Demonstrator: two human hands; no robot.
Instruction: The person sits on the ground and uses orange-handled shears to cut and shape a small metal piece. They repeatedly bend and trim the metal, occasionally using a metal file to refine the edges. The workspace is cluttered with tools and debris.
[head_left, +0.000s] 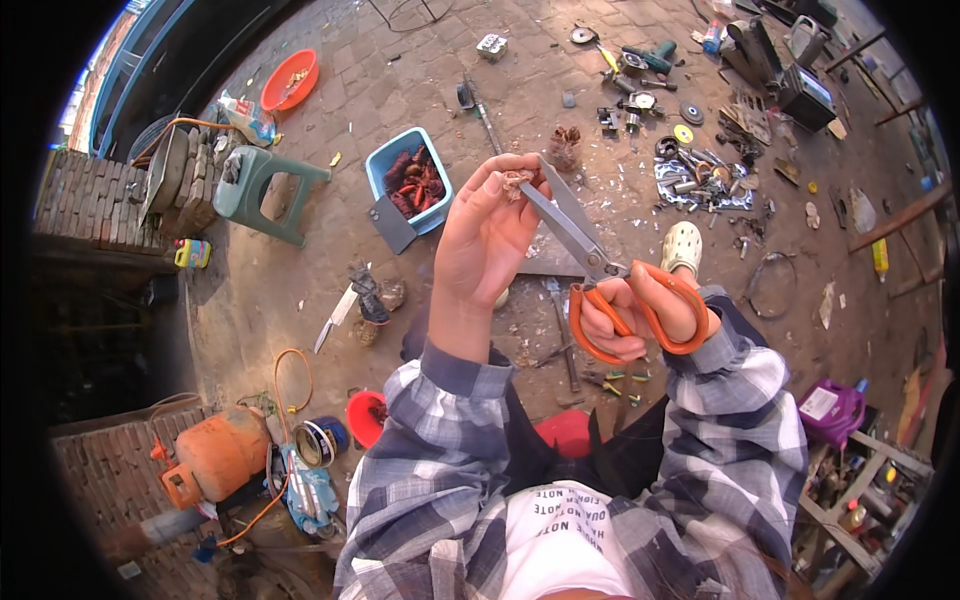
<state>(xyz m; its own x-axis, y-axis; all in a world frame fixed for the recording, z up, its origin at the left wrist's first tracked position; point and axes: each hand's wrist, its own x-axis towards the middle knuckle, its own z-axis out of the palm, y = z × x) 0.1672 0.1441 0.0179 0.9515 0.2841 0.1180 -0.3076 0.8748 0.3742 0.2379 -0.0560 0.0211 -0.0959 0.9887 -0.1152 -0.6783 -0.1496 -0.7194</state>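
Note:
My left hand [485, 230] is raised near the middle, its fingers pinched on a small reddish-brown piece [516, 182], too small to identify. My right hand [640, 318] grips large metal scissors [570, 225] by their orange handles, with the parted blades reaching up to that piece and the fingertips. Behind the hands a blue plastic bin [372, 160] holds dark red, lumpy items, with a grey board [390, 227] against its front. A small jar of brown pieces [565, 148] stands just beyond the fingers, and a dark plate [550, 261] lies below them.
A green stool [238, 195], red basins [276, 100] and a knife [335, 318] are to the left. An orange gas cylinder [222, 455] with a hose lies lower left. Metal parts [700, 185], tools, a battery [805, 97] and a purple jug [832, 410] sit on the right.

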